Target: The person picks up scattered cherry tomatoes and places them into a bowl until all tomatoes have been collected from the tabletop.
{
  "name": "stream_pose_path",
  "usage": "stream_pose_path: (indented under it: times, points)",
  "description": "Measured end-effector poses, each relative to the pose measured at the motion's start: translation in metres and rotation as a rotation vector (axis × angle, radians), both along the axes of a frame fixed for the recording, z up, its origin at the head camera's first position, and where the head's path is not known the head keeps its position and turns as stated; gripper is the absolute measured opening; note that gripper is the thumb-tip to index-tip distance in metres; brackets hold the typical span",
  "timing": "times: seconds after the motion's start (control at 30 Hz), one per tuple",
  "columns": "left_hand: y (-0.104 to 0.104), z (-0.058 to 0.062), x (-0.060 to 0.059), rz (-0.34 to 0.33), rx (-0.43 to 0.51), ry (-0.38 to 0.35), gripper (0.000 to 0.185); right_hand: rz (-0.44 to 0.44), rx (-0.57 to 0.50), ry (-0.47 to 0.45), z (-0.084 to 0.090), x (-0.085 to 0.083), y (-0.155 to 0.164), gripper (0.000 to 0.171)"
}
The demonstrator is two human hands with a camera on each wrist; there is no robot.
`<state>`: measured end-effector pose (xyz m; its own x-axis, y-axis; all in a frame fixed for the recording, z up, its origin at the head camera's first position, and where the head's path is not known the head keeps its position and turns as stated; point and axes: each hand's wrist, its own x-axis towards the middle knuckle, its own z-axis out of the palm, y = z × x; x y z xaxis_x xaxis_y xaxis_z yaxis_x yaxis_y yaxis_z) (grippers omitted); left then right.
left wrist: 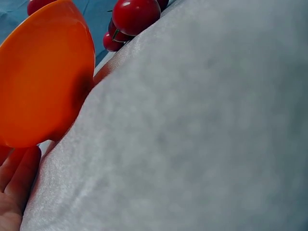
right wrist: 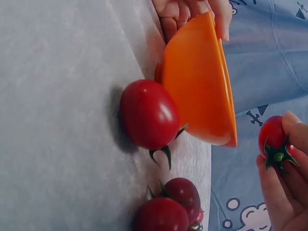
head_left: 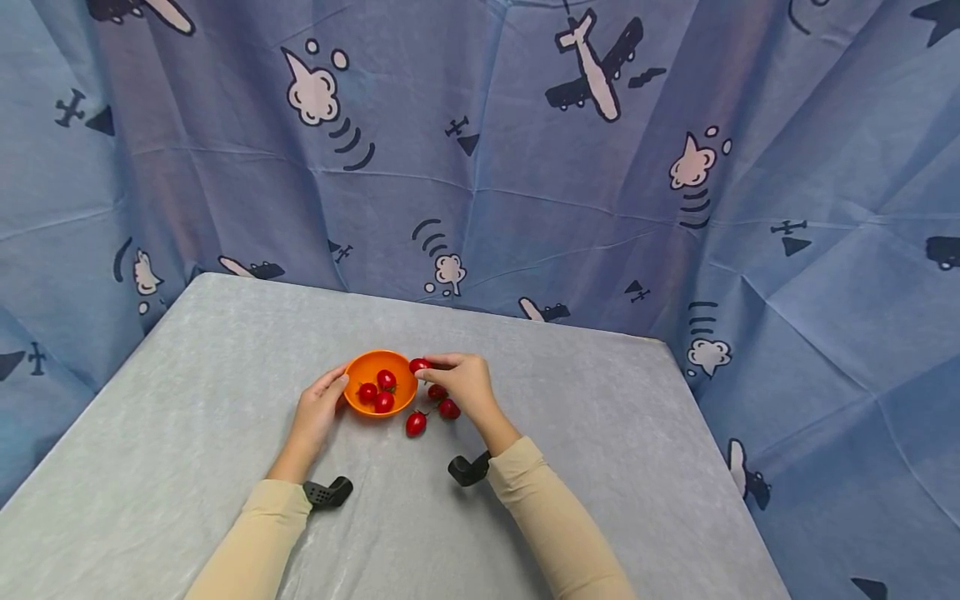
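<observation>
One tomato [head_left: 418, 365] in right-hand grip [head_left: 463, 385]

Three loose cherry tomatoes [head_left: 433, 407] are crowding the desk [head_left: 600, 433] just right of the orange bowl [head_left: 365, 367], blocking a low approach from that side. Hands are flanking the bowl's rim, the right hand [head_left: 465, 385] holding a tomato [head_left: 418, 365]; open desk is lying wide on both sides, with draped cloth [head_left: 525, 167] closing off the back.
</observation>
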<state>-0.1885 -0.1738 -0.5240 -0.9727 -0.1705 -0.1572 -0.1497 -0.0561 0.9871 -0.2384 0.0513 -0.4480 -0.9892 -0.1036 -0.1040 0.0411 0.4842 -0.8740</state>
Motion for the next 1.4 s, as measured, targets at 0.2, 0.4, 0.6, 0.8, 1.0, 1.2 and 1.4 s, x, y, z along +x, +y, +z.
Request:
stream_pose_path:
  times: [0.2,0.4,0.6,0.8,1.0,1.2,1.4]
  points:
    - [0.001,0.001,0.0,0.008,0.017,0.018,0.048,0.006,0.015,0.004,0.004,0.0,-0.005,0.032]
    - [0.0,0.002,0.0,-0.001,0.033,0.005,0.047,0.008,0.021,0.008,0.005,0.001,-0.012,0.03]
    - [0.0,0.002,0.0,-0.01,0.029,-0.003,0.047,0.01,0.025,0.016,0.005,0.001,-0.018,0.029]
    - [0.001,0.0,-0.001,-0.001,0.032,0.025,0.047,0.035,0.022,0.037,0.007,0.001,-0.023,0.029]
    - [0.001,0.0,0.001,-0.001,0.007,0.03,0.048,0.028,0.007,0.024,0.006,0.001,-0.028,0.028]
    - [0.001,-0.001,0.001,0.007,0.002,0.03,0.048,0.014,0.018,0.005,0.008,0.002,-0.035,0.028]
    - [0.0,-0.003,0.0,0.003,0.003,0.025,0.047,0.016,-0.009,-0.002,0.009,0.001,-0.042,0.027]
